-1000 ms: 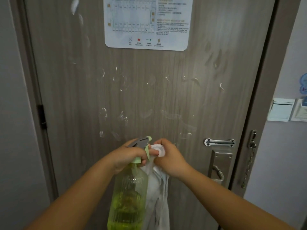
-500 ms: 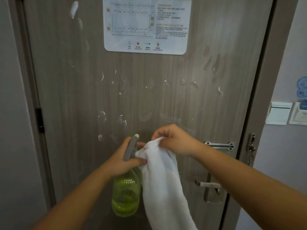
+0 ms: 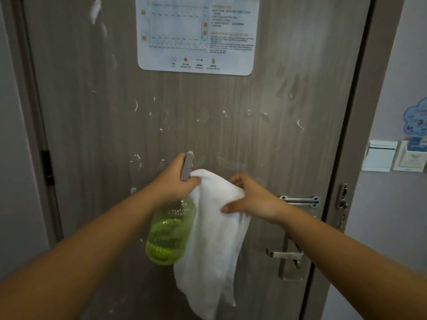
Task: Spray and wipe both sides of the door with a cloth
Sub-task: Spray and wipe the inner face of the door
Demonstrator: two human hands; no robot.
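Facing you, the door is dotted with wet droplets and not yet wiped; its other side is unseen. Your left hand grips the spray bottle; your right hand pinches the cloth draped beside it. Wiping here comes next, I'd judge.

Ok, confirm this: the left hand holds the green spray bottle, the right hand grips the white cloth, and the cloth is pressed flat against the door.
One detail is wrong. In the head view the white cloth hangs loose between the hands, draped over the spray bottle, not pressed flat on the door. The left hand does hold the bottle and the right hand grips the cloth.
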